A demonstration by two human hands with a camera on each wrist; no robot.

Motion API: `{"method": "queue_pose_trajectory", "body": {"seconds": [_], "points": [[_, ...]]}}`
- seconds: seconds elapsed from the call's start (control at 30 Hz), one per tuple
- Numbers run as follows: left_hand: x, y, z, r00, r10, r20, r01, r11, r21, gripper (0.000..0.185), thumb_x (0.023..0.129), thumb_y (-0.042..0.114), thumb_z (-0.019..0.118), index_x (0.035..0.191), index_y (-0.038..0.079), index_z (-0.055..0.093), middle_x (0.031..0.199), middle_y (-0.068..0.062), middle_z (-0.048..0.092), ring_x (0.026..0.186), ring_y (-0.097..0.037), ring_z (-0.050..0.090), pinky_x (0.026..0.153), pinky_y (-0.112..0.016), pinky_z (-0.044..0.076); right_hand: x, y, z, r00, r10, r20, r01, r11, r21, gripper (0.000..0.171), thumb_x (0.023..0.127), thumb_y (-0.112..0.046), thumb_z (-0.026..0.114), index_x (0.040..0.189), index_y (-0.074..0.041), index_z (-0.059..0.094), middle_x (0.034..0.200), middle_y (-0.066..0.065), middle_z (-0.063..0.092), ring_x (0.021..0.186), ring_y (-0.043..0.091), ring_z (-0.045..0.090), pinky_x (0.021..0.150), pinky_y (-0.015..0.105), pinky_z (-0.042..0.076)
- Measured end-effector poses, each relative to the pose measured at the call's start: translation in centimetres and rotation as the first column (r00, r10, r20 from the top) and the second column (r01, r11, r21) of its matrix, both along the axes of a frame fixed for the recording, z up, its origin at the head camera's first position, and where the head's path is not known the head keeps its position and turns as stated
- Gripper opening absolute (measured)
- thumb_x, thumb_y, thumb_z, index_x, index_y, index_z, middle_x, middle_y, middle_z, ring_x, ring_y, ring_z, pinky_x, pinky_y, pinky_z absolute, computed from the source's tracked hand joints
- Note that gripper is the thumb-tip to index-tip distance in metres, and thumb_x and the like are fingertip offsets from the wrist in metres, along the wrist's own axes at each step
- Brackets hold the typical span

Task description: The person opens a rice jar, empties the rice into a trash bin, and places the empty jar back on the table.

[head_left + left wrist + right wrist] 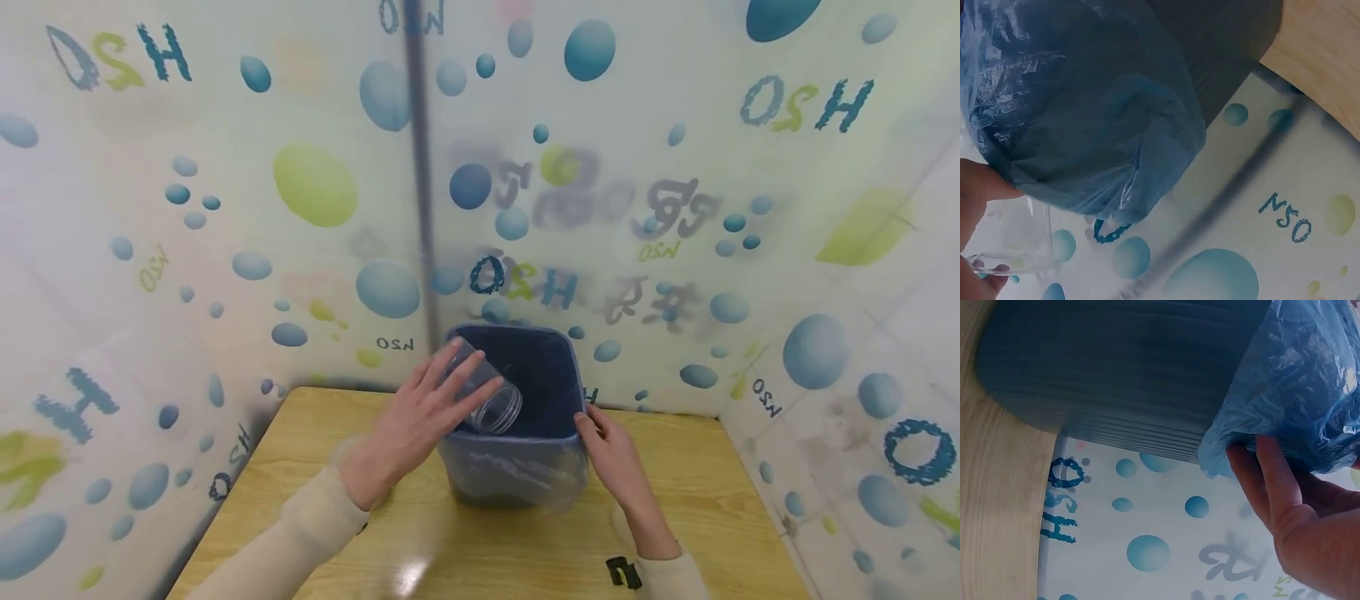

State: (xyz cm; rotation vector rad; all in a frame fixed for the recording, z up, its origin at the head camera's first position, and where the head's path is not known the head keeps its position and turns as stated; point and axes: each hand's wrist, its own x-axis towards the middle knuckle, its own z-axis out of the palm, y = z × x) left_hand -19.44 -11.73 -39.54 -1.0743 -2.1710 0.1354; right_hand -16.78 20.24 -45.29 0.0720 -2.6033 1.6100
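Note:
A dark blue trash bin [487,497] stands upright on the table, a thin blue plastic bag [517,467] lining it and folded over the rim. My left hand [420,417] holds a clear plastic jar [501,408] tilted over the bin's left rim, its ringed mouth pointing down into the opening. In the left wrist view, thumb and fingers lie around the jar [1019,228] beside the bag. With my right hand [615,454] I grip the bin's right rim. The right wrist view shows those fingers [1280,478] against the bag's hanging edge [1297,394].
The light wooden table [652,508] extends around the bin. White curtain-like walls [315,275] with blue and green bubbles and H2O lettering enclose the back and both sides. The bin stands near the table's back edge.

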Motion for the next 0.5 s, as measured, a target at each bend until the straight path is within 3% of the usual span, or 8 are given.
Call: {"method": "queue_pose_trajectory", "body": {"seconds": [0.13,0.27,0.37,0.5], "points": [[-0.17,0.0,0.32,0.999,0.037,-0.014,-0.036,0.996,0.076,0.089,0.085,-0.016,0.071,0.158,0.024,0.042,0.161,-0.02,0.035,0.153,-0.043,0.023,0.104,-0.058,0.047,0.0,0.22,0.01,1.0,0.01,0.004,-0.01,1.0,0.005,0.057,0.111,-0.036,0.047,0.152,0.003,0.047,0.152,0.025,0.05,0.136,0.042,0.053,0.106,0.056,0.047],[0.03,-0.12,0.26,0.999,0.035,0.013,-0.035,0.998,0.057,0.092,0.085,-0.015,0.072,0.161,0.025,0.038,0.158,-0.02,0.037,0.152,-0.044,0.025,0.108,-0.058,0.044,-0.02,0.32,-0.02,1.0,0.005,0.007,-0.005,1.0,0.009,0.057,0.111,-0.038,0.047,0.152,0.002,0.048,0.151,0.024,0.051,0.136,0.042,0.053,0.106,0.056,0.047],[0.15,-0.09,0.01,0.999,0.031,0.017,-0.033,0.997,0.071,0.084,0.086,-0.012,0.074,0.157,0.021,0.043,0.156,-0.02,0.041,0.15,-0.044,0.029,0.108,-0.057,0.044,-0.03,0.32,-0.02,1.0,0.001,0.008,-0.001,1.0,0.023,0.058,0.111,-0.039,0.047,0.152,0.002,0.048,0.151,0.024,0.051,0.136,0.042,0.053,0.107,0.056,0.047],[-0.07,-0.2,-0.01,1.0,0.03,-0.004,-0.029,0.987,0.16,0.067,0.084,-0.005,0.079,0.144,0.012,0.054,0.152,-0.02,0.045,0.146,-0.046,0.036,0.101,-0.059,0.05,-0.04,0.25,-0.02,1.0,0.006,0.001,-0.006,1.0,0.028,0.058,0.111,-0.038,0.047,0.152,0.003,0.047,0.151,0.025,0.05,0.136,0.042,0.053,0.107,0.056,0.046]]}}
